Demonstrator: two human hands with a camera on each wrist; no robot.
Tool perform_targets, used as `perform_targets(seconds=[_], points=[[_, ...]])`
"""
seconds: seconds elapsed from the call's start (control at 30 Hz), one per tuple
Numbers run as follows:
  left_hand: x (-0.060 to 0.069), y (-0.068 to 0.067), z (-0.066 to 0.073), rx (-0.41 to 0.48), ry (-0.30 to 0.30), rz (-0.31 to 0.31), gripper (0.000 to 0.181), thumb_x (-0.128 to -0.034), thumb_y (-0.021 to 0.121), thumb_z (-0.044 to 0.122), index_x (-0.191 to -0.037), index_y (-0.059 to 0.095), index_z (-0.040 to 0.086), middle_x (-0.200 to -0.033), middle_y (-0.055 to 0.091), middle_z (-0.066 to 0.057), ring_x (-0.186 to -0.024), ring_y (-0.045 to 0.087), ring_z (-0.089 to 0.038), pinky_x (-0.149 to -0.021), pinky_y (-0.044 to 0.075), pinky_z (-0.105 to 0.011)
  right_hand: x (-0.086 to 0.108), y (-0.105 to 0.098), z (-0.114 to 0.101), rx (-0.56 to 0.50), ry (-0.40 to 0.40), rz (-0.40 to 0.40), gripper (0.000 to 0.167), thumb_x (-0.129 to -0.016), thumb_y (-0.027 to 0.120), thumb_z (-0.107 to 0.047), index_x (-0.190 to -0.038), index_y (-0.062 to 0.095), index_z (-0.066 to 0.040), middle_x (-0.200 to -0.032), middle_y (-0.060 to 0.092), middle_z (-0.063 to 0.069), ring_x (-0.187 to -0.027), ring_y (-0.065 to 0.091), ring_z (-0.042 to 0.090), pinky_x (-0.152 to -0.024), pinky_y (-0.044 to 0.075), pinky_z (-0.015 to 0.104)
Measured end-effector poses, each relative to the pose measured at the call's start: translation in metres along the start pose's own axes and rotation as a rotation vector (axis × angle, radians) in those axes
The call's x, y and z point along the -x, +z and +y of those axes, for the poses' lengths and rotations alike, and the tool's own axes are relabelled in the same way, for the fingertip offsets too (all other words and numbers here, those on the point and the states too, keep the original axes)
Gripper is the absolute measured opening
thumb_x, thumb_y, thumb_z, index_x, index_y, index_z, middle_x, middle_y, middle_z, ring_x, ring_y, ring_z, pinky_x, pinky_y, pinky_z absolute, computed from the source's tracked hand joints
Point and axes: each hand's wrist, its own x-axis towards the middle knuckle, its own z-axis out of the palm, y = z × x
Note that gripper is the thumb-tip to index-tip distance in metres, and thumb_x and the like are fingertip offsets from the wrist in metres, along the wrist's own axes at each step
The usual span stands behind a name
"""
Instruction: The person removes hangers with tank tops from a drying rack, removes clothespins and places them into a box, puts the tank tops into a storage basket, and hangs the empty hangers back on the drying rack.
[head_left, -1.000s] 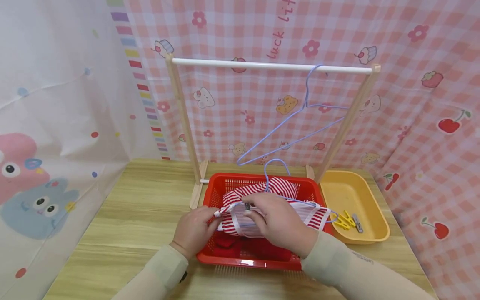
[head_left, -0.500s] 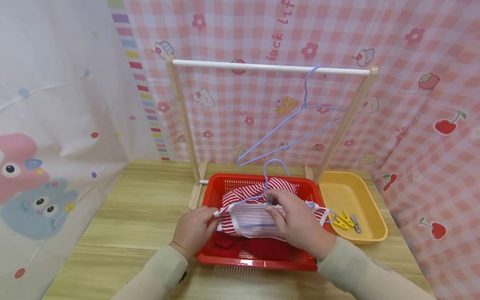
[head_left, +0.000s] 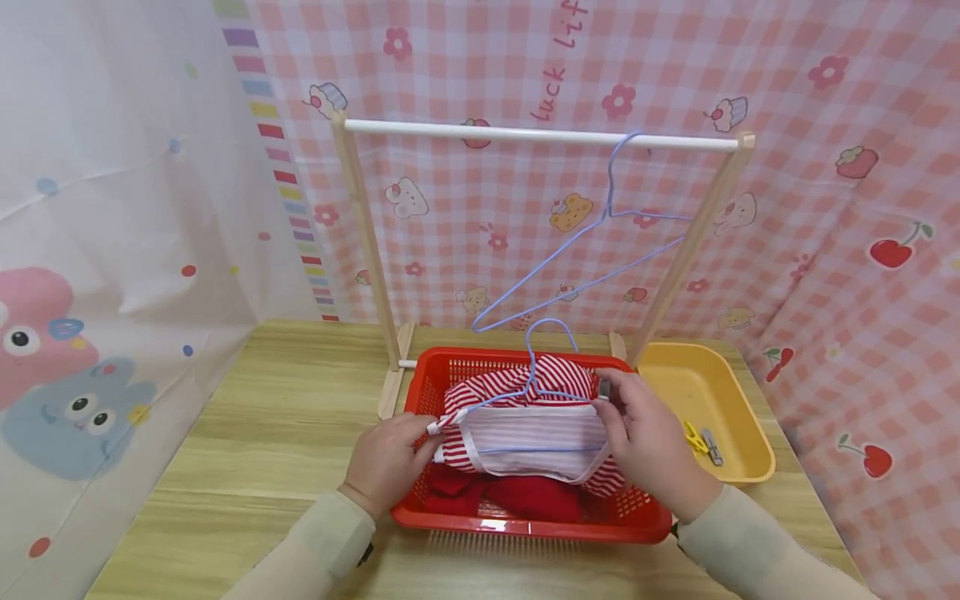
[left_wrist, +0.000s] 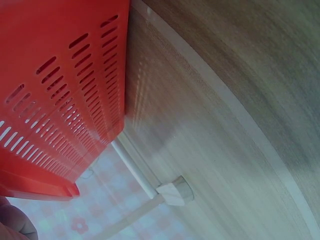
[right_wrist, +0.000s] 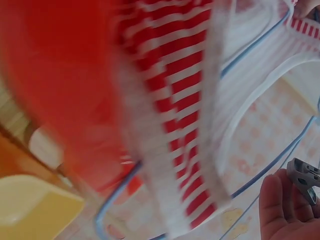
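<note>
A red-and-white striped garment (head_left: 536,429) with white trim lies in the red basket (head_left: 517,528), spread on a blue wire hanger (head_left: 532,367) whose hook stands up behind it. My left hand (head_left: 388,462) pinches the garment's left corner at the hanger's end. Between thumb and fingers, my right hand (head_left: 656,442) holds a grey clothespin (head_left: 604,388) over the garment's right side. The right wrist view shows this clothespin (right_wrist: 304,177) too, apart from the cloth, with striped fabric close by. Only a bit of my left hand (left_wrist: 17,220) enters the left wrist view.
Behind the basket stands a wooden rack with a white bar (head_left: 480,127); a second blue hanger (head_left: 611,187) hangs from it. A yellow tray (head_left: 723,375) on the right holds yellow clothespins (head_left: 696,438) and a grey clothespin (head_left: 712,448). Dark red cloth (head_left: 536,498) lies in the basket.
My right hand has carried the grey clothespin rightward, from the garment's left side to its right side, uncovering the middle. My left hand stays at the left corner.
</note>
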Motion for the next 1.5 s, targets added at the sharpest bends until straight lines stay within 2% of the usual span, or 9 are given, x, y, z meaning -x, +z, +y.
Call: perform_targets(seconds=[0.2, 0.47, 0.7, 1.0, 1.17, 1.5], points=[[0.0, 0.0, 0.0, 0.005, -0.006, -0.012, 0.016, -0.091, 0.083, 0.025, -0.105, 0.079, 0.018, -0.098, 0.08, 0.0, -0.087, 0.076, -0.018, -0.075, 0.062, -0.04, 0.004, -0.007, 0.013, 0.032, 0.069, 0.002, 0.041, -0.099, 0.07, -0.006, -0.138, 0.058, -0.001, -0.101, 0.064, 0.008, -0.083, 0.06, 0.017, -0.072, 0.058, 0.036], [0.0, 0.0, 0.0, 0.001, -0.006, -0.017, 0.015, -0.0912, 0.083, 0.026, -0.104, 0.079, 0.019, -0.097, 0.079, 0.001, -0.086, 0.076, -0.017, -0.074, 0.062, -0.039, 0.006, -0.015, 0.028, 0.037, 0.118, -0.002, 0.041, -0.101, 0.066, -0.005, -0.139, 0.056, 0.003, -0.112, 0.066, 0.018, -0.094, 0.068, 0.032, -0.082, 0.061, 0.055], [0.0, -0.001, 0.0, 0.004, 0.001, -0.008, 0.015, -0.0909, 0.083, 0.025, -0.103, 0.079, 0.019, -0.095, 0.079, 0.002, -0.084, 0.075, -0.017, -0.072, 0.062, -0.039, 0.008, -0.024, 0.041, 0.048, 0.244, -0.072, 0.048, -0.104, 0.063, -0.01, -0.148, 0.049, 0.002, -0.124, 0.062, 0.022, -0.105, 0.066, 0.039, -0.092, 0.058, 0.062], [0.001, 0.0, -0.001, 0.002, 0.005, 0.001, 0.017, -0.0902, 0.084, 0.025, -0.105, 0.079, 0.019, -0.096, 0.079, 0.001, -0.086, 0.075, -0.017, -0.074, 0.062, -0.039, 0.011, -0.023, 0.062, 0.092, 0.344, -0.137, 0.055, -0.105, 0.062, -0.01, -0.154, 0.043, 0.002, -0.126, 0.059, 0.024, -0.111, 0.064, 0.042, -0.096, 0.056, 0.062], [0.001, -0.001, -0.001, 0.003, 0.015, 0.011, 0.017, -0.0898, 0.084, 0.024, -0.105, 0.079, 0.018, -0.096, 0.079, 0.002, -0.086, 0.075, -0.017, -0.073, 0.062, -0.038, 0.013, -0.023, 0.073, 0.086, 0.362, -0.13, 0.055, -0.105, 0.061, -0.008, -0.155, 0.041, 0.004, -0.127, 0.058, 0.026, -0.111, 0.065, 0.043, -0.095, 0.056, 0.062], [0.0, -0.001, -0.001, 0.006, 0.008, 0.001, 0.017, -0.0903, 0.083, 0.024, -0.105, 0.079, 0.018, -0.098, 0.08, 0.001, -0.087, 0.076, -0.018, -0.074, 0.062, -0.039, 0.017, -0.024, 0.091, 0.137, 0.371, -0.121, 0.056, -0.104, 0.062, -0.009, -0.155, 0.042, 0.004, -0.128, 0.058, 0.029, -0.113, 0.064, 0.047, -0.095, 0.054, 0.064]])
